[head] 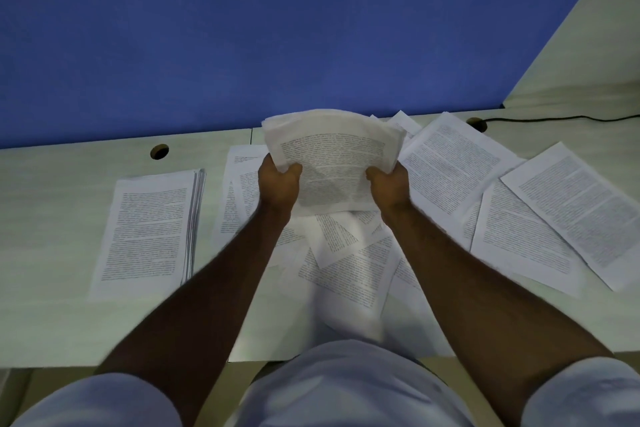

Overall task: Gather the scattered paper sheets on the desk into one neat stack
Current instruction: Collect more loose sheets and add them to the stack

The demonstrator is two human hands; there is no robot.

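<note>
I see my left hand [280, 180] and right hand [389, 184] pinching a curled paper bundle [332, 156]; flat printed sheets [450, 166] fan toward 3 o'clock across the pale bench [52, 201]; a squared stack [149, 229] lies at 9 o'clock.

**Desk layout, mid-gather**

Held bundle of sheets [332, 163] raised above desk [52, 218] centre, gripped at left edge by left hand [278, 184], at right edge by right hand [389, 185]. Squared stack [149, 232] flat on desk, left of bundle, apart from it. Overlapping loose sheets [349, 270] under and before the hands, spreading right [540, 204]. Partition [242, 38] upright behind desk. Cable holes at back edge: one [159, 151] behind stack, one [476, 122] far right with cable [554, 118] running rightward.
</note>
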